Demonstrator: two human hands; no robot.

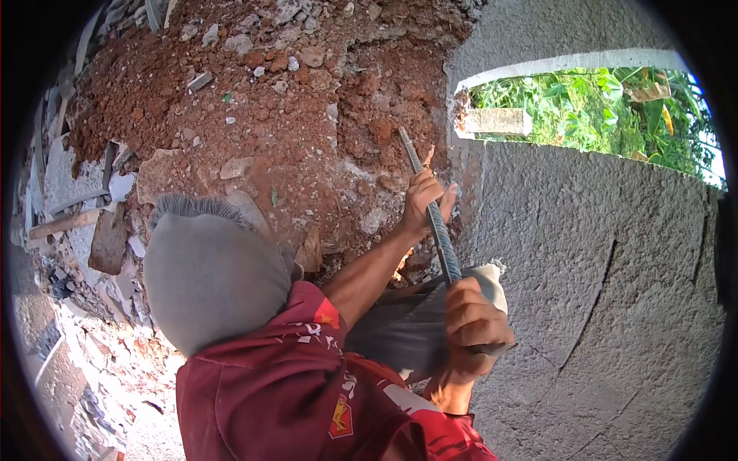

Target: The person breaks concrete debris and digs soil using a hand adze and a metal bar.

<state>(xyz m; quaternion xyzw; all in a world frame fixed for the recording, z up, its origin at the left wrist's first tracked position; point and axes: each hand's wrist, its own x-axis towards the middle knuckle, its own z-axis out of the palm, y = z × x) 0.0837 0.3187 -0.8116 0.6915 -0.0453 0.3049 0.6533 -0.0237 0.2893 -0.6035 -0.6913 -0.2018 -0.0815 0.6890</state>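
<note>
A long ribbed steel bar point(444, 244) slants across the middle of the view, its narrow tip over the reddish soil of a dug hollow point(377, 92). My left hand point(424, 201) is closed round the bar partway along, with the thumb up against its side. Further back, my right hand point(478, 324) grips the bar in a fist near its rear end, and a short dark piece pokes out below the fist. Between my arms shows my grey trouser leg, and my other bent knee point(215, 276) is at the left.
A rough grey plastered wall point(584, 284) with cracks runs along the right. An opening in it shows green plants point(584, 100) and a concrete block point(498, 121). Broken rubble, wood pieces point(108, 242) and stones point(236, 167) lie over the soil at left.
</note>
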